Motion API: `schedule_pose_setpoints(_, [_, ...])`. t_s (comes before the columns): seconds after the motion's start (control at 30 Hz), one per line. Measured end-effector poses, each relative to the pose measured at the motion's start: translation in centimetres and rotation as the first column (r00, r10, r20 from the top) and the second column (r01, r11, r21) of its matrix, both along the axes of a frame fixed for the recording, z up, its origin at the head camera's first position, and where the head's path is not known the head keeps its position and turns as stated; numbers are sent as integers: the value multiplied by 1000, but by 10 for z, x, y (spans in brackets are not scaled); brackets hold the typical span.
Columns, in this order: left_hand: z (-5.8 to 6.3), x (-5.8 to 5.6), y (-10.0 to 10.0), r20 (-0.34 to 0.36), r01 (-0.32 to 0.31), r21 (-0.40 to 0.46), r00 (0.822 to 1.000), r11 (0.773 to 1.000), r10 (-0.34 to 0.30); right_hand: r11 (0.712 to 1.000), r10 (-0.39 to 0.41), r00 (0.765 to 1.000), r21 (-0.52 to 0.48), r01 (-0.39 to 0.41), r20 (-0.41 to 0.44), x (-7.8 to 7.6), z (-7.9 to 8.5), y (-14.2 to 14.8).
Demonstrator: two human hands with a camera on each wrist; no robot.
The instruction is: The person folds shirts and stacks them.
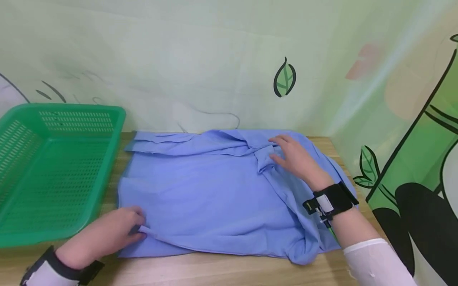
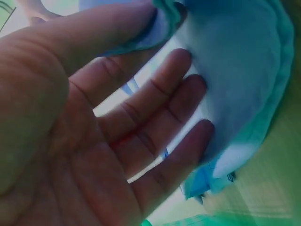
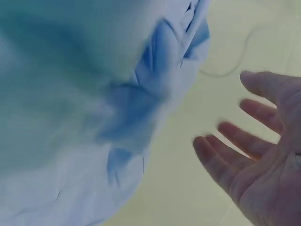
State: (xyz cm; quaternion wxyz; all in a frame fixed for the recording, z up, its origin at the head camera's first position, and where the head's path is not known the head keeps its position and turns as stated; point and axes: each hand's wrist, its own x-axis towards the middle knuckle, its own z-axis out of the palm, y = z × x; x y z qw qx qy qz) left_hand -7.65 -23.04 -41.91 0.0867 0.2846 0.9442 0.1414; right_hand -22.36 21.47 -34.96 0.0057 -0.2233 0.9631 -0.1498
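A wide piece of blue cloth (image 1: 207, 190) lies spread on the wooden table, its far and right parts rumpled in folds. At its near left corner, my left hand (image 1: 114, 230) pinches the cloth's edge between thumb and index finger. The left wrist view shows the other fingers of this hand loosely extended against the cloth (image 2: 235, 70). My right hand (image 1: 298, 159) is over the bunched far right part, fingers apart and slightly bent, holding nothing. In the right wrist view, a gap shows between the right hand (image 3: 263, 146) and the cloth (image 3: 127, 113).
A green plastic basket (image 1: 114, 159) with slotted walls stands at the left, close to my left forearm. Behind the table (image 1: 214, 272) hangs a pale printed backdrop (image 1: 200, 63), which continues along the right side.
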Motion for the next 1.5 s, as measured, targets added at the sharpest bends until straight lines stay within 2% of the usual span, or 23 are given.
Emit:
schedule_pose_setpoints(0.1, [2,4,4,-9,-9,-20,1000,1000,9,999,46,995,-1,-46,85,10,-2,19])
schedule_pose_setpoints(0.2, [4,9,12,-26,82,39,996,996,-81,996,74,979,27,-80,190,28,2,43])
schedule_pose_setpoints(0.3, [3,11,22,-55,211,114,977,971,-206,995,56,939,64,-83,340,52,3,73])
schedule_pose_setpoints(0.4, [0,11,29,-53,258,182,966,949,-252,994,43,872,69,-88,487,74,-6,106])
schedule_pose_setpoints(0.47, [-2,10,30,-50,248,218,969,944,-243,995,45,832,45,-84,553,87,-17,124])
schedule_pose_setpoints(0.53, [-3,10,29,-60,230,246,973,942,-222,996,76,808,-6,-89,584,98,-29,137])
schedule_pose_setpoints(0.67, [-4,11,28,-109,177,265,982,948,-153,975,208,789,-186,-121,578,114,-48,156])
schedule_pose_setpoints(0.8, [-3,12,25,-73,89,266,995,960,-72,926,330,762,-349,-146,557,121,-55,170])
schedule_pose_setpoints(0.9, [-1,12,23,-24,57,271,998,961,-53,901,331,764,-427,-81,553,125,-53,182])
schedule_pose_setpoints(1.0, [2,13,19,68,85,292,992,953,-109,878,276,787,-478,27,552,131,-47,197])
schedule_pose_setpoints(1.03, [3,14,18,121,100,306,982,947,-143,871,253,794,-487,62,553,134,-44,201])
schedule_pose_setpoints(1.1, [4,15,15,232,122,328,951,937,-205,858,218,803,-501,113,554,138,-40,207])
schedule_pose_setpoints(1.13, [4,15,14,291,121,331,930,936,-223,856,204,808,-501,127,553,138,-38,209])
schedule_pose_setpoints(1.2, [5,14,13,351,107,320,910,941,-223,862,166,816,-483,153,554,138,-36,208])
schedule_pose_setpoints(1.23, [5,13,12,369,83,304,908,949,-197,866,143,815,-469,172,562,136,-36,207])
schedule_pose_setpoints(1.3, [4,10,12,349,36,255,929,966,-126,881,80,830,-429,201,552,133,-38,201])
schedule_pose_setpoints(1.37, [3,8,13,303,-21,207,952,978,-44,894,18,834,-382,234,552,129,-40,195])
schedule_pose_setpoints(1.43, [1,5,14,275,-84,166,961,983,35,910,-21,837,-336,242,547,126,-42,191])
schedule_pose_setpoints(1.5, [0,4,15,256,-130,131,962,983,93,934,-38,844,-282,220,534,127,-42,187])
